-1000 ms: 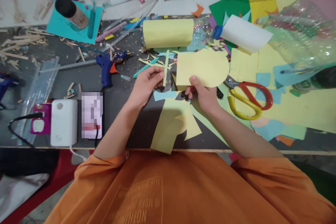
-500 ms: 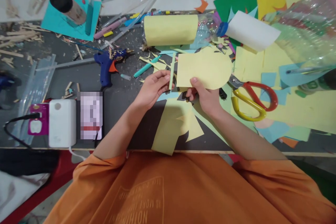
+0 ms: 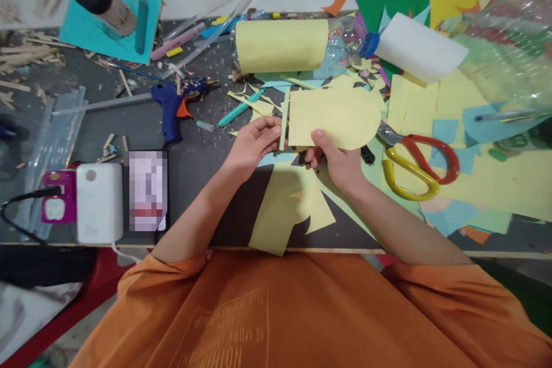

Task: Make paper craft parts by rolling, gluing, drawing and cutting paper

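My left hand (image 3: 254, 146) pinches a thin pale-green paper strip (image 3: 283, 121) that stands upright. The strip sits right against the left edge of a yellow paper piece with a rounded right end (image 3: 334, 117). My right hand (image 3: 336, 161) holds that yellow piece from below, thumb on its lower edge. Both hands hover over the dark table (image 3: 190, 167), above loose yellow paper scraps (image 3: 284, 207).
Red-and-yellow scissors (image 3: 414, 164) lie right of my right hand. A plastic bottle wrapped in yellow paper (image 3: 282, 45) lies behind, a blue glue gun (image 3: 175, 103) to the left. A white charger (image 3: 99, 202) and a phone (image 3: 148, 190) sit near the front edge. Coloured paper sheets (image 3: 487, 172) cover the right.
My left hand has brought the green strip rightward until it meets the left edge of the yellow piece. My right hand has barely moved.
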A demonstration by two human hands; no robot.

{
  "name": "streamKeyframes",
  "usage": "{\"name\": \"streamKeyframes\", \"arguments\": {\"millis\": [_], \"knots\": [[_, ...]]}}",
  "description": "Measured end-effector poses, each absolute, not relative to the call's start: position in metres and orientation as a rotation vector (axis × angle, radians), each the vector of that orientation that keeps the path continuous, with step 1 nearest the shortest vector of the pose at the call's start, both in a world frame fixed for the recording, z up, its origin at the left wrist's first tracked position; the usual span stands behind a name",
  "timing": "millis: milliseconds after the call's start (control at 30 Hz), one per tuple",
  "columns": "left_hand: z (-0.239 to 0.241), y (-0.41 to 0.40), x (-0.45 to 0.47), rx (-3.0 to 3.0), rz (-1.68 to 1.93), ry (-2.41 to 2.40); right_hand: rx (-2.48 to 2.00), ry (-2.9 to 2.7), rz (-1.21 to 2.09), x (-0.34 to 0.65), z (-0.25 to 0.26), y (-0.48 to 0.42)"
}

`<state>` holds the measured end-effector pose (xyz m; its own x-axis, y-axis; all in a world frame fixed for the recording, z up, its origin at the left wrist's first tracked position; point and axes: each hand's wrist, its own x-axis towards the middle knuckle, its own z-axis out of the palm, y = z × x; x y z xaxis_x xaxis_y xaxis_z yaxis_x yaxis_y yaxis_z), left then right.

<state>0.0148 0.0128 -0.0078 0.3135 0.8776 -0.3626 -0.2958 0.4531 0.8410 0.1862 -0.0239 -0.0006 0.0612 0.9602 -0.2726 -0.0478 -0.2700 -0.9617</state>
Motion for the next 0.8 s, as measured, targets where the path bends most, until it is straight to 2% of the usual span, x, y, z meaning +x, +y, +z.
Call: {"name": "streamKeyframes", "arguments": {"millis": [800], "knots": [[-0.0072, 0.0126, 0.016, 0.763, 0.897, 0.932, -1.384, -0.968, 1.406, 0.1845, 0.0024, -0.0222]]}}
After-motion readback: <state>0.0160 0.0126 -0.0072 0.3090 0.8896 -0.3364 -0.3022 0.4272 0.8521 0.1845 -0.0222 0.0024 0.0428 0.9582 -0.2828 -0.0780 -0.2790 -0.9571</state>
